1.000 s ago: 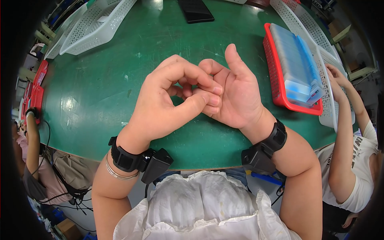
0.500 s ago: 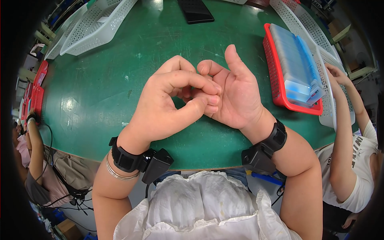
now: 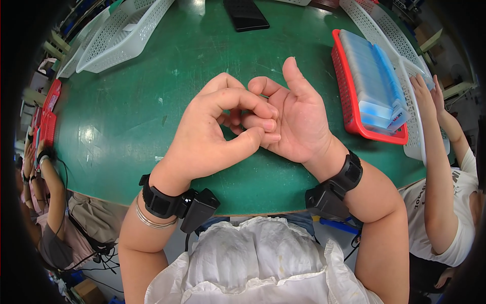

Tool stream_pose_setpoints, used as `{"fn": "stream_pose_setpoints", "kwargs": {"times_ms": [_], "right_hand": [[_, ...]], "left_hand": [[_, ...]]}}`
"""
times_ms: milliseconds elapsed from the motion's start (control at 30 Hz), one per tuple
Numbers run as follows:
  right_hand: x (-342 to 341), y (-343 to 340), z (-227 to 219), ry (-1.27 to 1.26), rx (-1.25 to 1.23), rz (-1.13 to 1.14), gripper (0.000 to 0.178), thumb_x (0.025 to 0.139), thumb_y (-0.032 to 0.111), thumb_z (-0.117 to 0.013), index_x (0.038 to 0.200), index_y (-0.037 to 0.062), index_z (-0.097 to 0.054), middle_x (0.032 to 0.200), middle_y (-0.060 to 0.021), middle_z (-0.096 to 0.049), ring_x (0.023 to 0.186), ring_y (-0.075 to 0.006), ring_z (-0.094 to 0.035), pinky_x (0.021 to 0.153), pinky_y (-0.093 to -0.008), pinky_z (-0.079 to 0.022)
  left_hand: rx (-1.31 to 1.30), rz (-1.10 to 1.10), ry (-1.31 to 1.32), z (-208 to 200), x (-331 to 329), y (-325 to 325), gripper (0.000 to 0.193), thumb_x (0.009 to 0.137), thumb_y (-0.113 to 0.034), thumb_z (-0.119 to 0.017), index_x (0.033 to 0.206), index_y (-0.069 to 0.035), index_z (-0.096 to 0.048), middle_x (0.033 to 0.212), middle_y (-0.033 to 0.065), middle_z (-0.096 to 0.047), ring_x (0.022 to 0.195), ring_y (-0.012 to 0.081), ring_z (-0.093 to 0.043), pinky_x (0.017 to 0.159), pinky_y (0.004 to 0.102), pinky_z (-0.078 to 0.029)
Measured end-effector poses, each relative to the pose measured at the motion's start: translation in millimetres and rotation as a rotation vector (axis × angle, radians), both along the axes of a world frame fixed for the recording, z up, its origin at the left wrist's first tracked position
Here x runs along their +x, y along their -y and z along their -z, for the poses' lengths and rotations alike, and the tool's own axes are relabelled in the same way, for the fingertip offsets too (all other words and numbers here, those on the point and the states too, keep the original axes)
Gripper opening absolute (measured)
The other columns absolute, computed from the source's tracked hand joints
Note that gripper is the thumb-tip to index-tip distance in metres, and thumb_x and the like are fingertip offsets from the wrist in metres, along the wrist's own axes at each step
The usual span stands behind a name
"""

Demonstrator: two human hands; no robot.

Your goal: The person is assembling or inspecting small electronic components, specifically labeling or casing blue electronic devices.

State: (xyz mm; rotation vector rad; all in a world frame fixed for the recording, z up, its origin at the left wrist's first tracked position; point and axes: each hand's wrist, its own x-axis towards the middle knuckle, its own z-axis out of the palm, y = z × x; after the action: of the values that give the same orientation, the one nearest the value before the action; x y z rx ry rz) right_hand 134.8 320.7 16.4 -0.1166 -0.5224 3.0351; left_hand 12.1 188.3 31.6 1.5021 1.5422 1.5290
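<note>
Above the green table (image 3: 136, 116) my two hands meet in front of me. My left hand (image 3: 212, 124) is closed, its thumb and forefinger curled around the bent fingers of my right hand. Palm upward, my right hand (image 3: 304, 116) has its thumb stretched out and apart; its forefinger is bent and the other fingers curl toward the palm. No object shows in the right palm. The inside of the left hand is partly hidden. A black strapped device sits on each wrist, left (image 3: 177, 202) and right (image 3: 334, 187).
To the right stands a red basket (image 3: 349, 109) holding clear and blue plastic packs (image 3: 372, 76). White baskets stand at far left (image 3: 111, 55) and right (image 3: 412, 121). A black phone (image 3: 246, 15) lies at the back. People work on both sides.
My left thumb has drawn slightly back from the right fingers, widening the gap to the forefinger. At right, another person's hands have risen over the white basket.
</note>
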Motion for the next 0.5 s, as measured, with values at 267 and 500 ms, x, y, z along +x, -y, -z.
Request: {"fn": "stream_pose_setpoints", "kwargs": {"times_ms": [267, 500], "right_hand": [[-1.0, -2.1, 8.1, -0.048, 0.024, -0.036, 0.068, 0.097, 0.070, -0.035, 0.102, 0.0077, -0.061, 0.085, -0.0089, -0.062, 0.076, -0.0224, -0.063, 0.046, -0.0230, -0.040], [-1.1, -0.8, 3.7, -0.023, 0.033, -0.024, 0.067, 0.097, 0.070, -0.036, 0.103, 0.0071, -0.060, 0.084, -0.0093, -0.062, 0.072, -0.0206, -0.061, 0.045, -0.0223, -0.039]], "left_hand": [[-0.100, -0.003, -0.019, -5.6, -1.2, 5.5, 0.019, 0.077, -0.004, -0.071, 0.096, -0.003, -0.069, 0.099, 0.0032, -0.053, 0.089, 0.0124, -0.058, 0.076, 0.0253, -0.051], [-0.096, 0.001, -0.020, -3.8, -1.4, 3.8, 0.018, 0.077, -0.003, -0.071, 0.094, -0.003, -0.068, 0.099, 0.0031, -0.053, 0.089, 0.0123, -0.058, 0.075, 0.0254, -0.051]]}}
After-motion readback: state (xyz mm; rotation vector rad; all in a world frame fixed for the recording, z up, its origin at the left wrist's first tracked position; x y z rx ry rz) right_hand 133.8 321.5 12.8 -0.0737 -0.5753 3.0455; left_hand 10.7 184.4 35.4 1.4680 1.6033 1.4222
